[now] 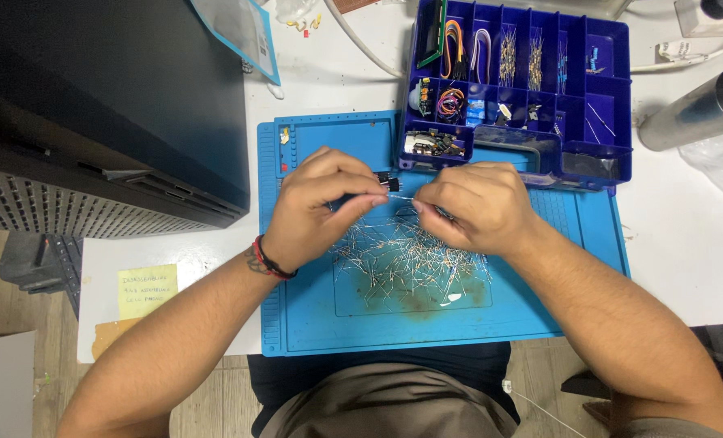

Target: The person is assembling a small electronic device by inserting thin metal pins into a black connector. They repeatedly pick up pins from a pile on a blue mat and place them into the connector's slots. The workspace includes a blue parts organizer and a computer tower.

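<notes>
1. We take the blue mat (313,324) on the white counter (686,243) as our landmark; everything below is placed relative to it.
2. Our left hand (317,207) hovers over the mat's upper middle, fingers curled tight. The thumb and forefinger pinch a small black part (388,183) at their tips, so this grip is closed on it. We judge the part is held up off the mat so its thin leads can be seen and worked.
3. Our right hand (475,203) sits just beside the left, also above the mat, fingers bunched toward the same spot. It seems to pinch a fine wire lead (403,197) running toward the black part; the fingers are closed, though what exactly lies between them is mostly hidden.
4. Below both hands, at the mat's centre, lies a loose heap of thin wire-legged pieces (410,259). It sits directly beneath the hands, likely so the next piece is close to reach.
5. A blue parts box (613,97) with many compartments overlaps the mat's upper right corner; it holds coloured wires, small parts and strips of components, sorted by cell.
6. Left of the mat stands a large dark case (118,105), and a yellow note (146,290) lies on the counter near the mat's lower left.
7. A metal cylinder (698,109) lies well to the right of the mat.
</notes>
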